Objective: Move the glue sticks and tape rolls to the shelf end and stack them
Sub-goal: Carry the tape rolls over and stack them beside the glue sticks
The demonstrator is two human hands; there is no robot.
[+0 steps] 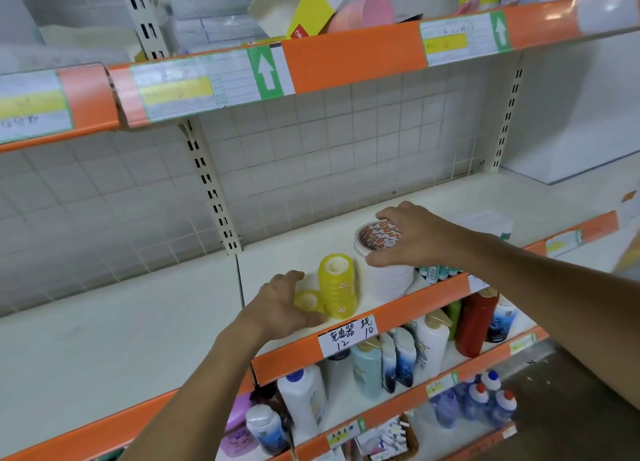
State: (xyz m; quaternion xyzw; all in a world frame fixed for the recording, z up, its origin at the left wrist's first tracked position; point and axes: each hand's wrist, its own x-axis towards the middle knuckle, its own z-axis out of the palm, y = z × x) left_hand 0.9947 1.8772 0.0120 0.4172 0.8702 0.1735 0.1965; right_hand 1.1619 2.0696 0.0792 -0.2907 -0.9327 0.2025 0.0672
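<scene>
Where white shelf (138, 339) meets tiled wall (311, 142), left hand (282, 304) spread, right hand (412, 235) gripping tape stack (389, 277).

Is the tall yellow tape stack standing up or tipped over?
Upright: the yellow stack stands on the shelf, its hole facing up.

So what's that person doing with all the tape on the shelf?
A person is tidying tape rolls on a shop shelf. The right hand grips the top roll of a white tape stack. The left hand is on a loose yellow roll lying beside a tall yellow tape stack. Some glue sticks lie just right of the white stack.
</scene>
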